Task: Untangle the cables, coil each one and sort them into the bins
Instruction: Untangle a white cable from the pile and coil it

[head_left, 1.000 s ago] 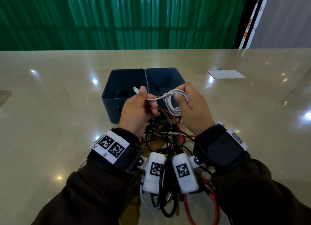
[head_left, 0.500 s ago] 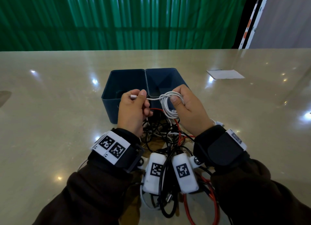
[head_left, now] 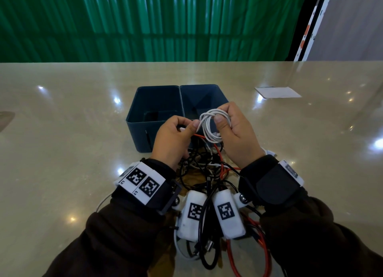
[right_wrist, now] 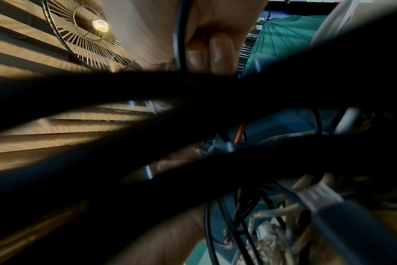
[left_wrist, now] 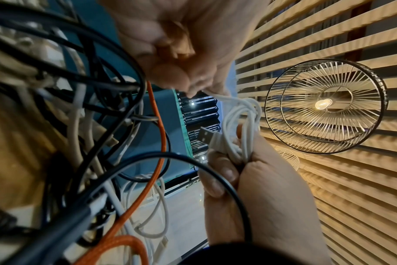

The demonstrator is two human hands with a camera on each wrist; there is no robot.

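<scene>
A white USB cable (head_left: 211, 129) hangs as a small coil in front of two dark blue bins (head_left: 135, 131). My right hand (head_left: 221, 119) grips the coil's loops, thumb on top. My left hand (head_left: 191, 125) pinches the cable's free end right beside the coil. In the left wrist view the white coil (left_wrist: 240, 123) shows its USB plug (left_wrist: 205, 137) sticking out of the right hand (left_wrist: 261, 197), and the left hand (left_wrist: 188, 89) pinches the strand above. Black cables block most of the right wrist view; only curled fingers (right_wrist: 215, 50) show.
A tangle of black, white and orange cables (head_left: 207, 173) lies on the beige table between my wrists and runs toward me. Something dark lies in the left bin (head_left: 157, 115). A white paper sheet (head_left: 277, 92) lies at the far right.
My left hand has moved right with the free end until it is beside the coil, so the loose strand between the hands is gone. The right hand has lifted the coil slightly.
</scene>
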